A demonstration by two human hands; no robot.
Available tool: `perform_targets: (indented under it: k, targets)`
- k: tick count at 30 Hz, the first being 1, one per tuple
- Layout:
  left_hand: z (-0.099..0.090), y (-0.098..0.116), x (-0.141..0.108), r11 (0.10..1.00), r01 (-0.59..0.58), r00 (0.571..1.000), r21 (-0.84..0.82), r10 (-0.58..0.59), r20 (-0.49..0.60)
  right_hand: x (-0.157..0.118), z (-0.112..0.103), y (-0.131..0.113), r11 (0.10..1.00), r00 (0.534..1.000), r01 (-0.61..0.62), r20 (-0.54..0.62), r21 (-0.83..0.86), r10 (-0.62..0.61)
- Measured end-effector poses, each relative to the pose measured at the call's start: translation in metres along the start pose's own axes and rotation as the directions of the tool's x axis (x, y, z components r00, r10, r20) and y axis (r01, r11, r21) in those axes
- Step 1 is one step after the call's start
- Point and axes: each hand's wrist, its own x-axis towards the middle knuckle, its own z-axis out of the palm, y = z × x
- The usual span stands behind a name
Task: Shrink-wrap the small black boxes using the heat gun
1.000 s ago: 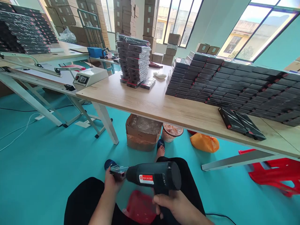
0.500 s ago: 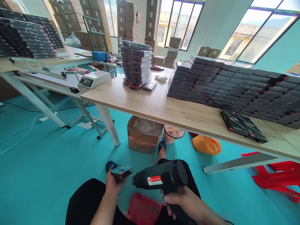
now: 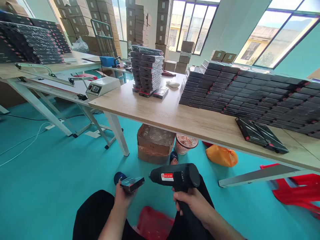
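Observation:
A black heat gun (image 3: 172,176) with a red and white label is gripped by its handle in my right hand (image 3: 188,201). Its nozzle points left, a short gap away from a flat black box (image 3: 132,184) with a shiny, film-like surface. My left hand (image 3: 123,196) holds that box from below and from its left side, tilted, above my lap. The fingers under the box are partly hidden. Both hands are in front of the table (image 3: 160,115), lower than its top.
Wrapped black boxes stand in a small stack (image 3: 147,71) and a long wall (image 3: 245,93) on the table. Two more boxes (image 3: 261,135) lie near its front edge. Beneath are a carton (image 3: 155,151), a basket (image 3: 185,145) and an orange bag (image 3: 222,156). A sealing machine (image 3: 102,87) stands left, a red stool (image 3: 295,190) right.
The heat gun has risen slightly, its nozzle shifting a little right and up. The box in my left hand has stayed nearly in place. The whole view has shifted slightly.

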Motion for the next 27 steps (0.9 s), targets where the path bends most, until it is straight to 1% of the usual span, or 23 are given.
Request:
perform_targets:
  k: [2, 3, 4, 6, 8, 10, 12, 13, 14, 16, 18, 20, 22, 24, 26, 27]
  targets:
    - [0.004, 0.000, -0.009, 0.998, -0.020, 0.999, 0.057, 0.022, -0.046, -0.005, -0.013, -0.005, 0.998, 0.999, -0.029, 0.043, 0.053, 0.027]
    - [0.006, -0.001, -0.013, 0.992, -0.040, 0.999, 0.120, 0.044, -0.032, -0.008, -0.019, -0.007, 0.997, 0.997, -0.036, 0.065, 0.071, 0.032]
    - [0.008, -0.003, -0.016, 0.977, -0.070, 0.997, 0.201, 0.071, 0.000, -0.011, -0.024, -0.009, 0.996, 0.996, -0.043, 0.086, 0.079, 0.036]
    - [0.010, -0.010, -0.019, 0.928, -0.146, 0.988, 0.344, 0.119, 0.098, -0.017, -0.028, -0.012, 0.996, 0.991, -0.063, 0.125, 0.060, 0.055]
    - [0.011, -0.018, -0.019, 0.870, -0.233, 0.966, 0.435, 0.154, 0.209, -0.018, -0.023, -0.015, 0.996, 0.983, -0.088, 0.166, 0.018, 0.084]
    - [0.011, -0.027, -0.018, 0.799, -0.323, 0.929, 0.507, 0.164, 0.332, -0.012, -0.012, -0.016, 0.997, 0.978, -0.071, 0.196, -0.015, 0.073]
    - [0.008, -0.033, -0.016, 0.707, -0.405, 0.884, 0.580, 0.139, 0.447, -0.001, -0.002, -0.017, 1.000, 0.985, 0.008, 0.172, -0.015, -0.005]
    - [0.006, -0.035, -0.015, 0.676, -0.429, 0.869, 0.599, 0.127, 0.478, 0.005, 0.001, -0.018, 0.998, 0.989, 0.054, 0.137, -0.009, -0.053]
    - [0.004, -0.036, -0.014, 0.668, -0.434, 0.867, 0.605, 0.127, 0.482, 0.012, 0.002, -0.018, 0.996, 0.991, 0.090, 0.099, -0.007, -0.089]
    - [0.001, -0.034, -0.013, 0.701, -0.412, 0.883, 0.582, 0.149, 0.445, 0.022, -0.003, -0.021, 0.994, 0.993, 0.112, 0.049, -0.010, -0.111]
    - [0.002, -0.029, -0.014, 0.781, -0.343, 0.917, 0.523, 0.156, 0.368, 0.027, -0.012, -0.023, 0.997, 0.995, 0.079, 0.060, -0.018, -0.078]
    - [0.005, -0.023, -0.017, 0.862, -0.234, 0.948, 0.450, 0.099, 0.304, 0.025, -0.020, -0.026, 0.999, 0.994, 0.028, 0.108, -0.029, -0.024]
    - [0.009, -0.017, -0.020, 0.918, -0.123, 0.964, 0.377, 0.021, 0.263, 0.017, -0.022, -0.029, 0.999, 0.986, -0.020, 0.163, -0.043, 0.026]
    - [0.013, -0.012, -0.024, 0.946, -0.044, 0.969, 0.321, -0.037, 0.242, 0.006, -0.022, -0.031, 0.996, 0.971, -0.056, 0.227, -0.073, 0.071]
    - [0.015, -0.009, -0.025, 0.962, 0.003, 0.976, 0.275, -0.063, 0.210, -0.004, -0.021, -0.031, 0.988, 0.953, -0.083, 0.281, -0.127, 0.116]
    - [0.015, -0.008, -0.025, 0.968, 0.014, 0.979, 0.249, -0.064, 0.196, -0.009, -0.022, -0.030, 0.985, 0.948, -0.090, 0.291, -0.149, 0.130]
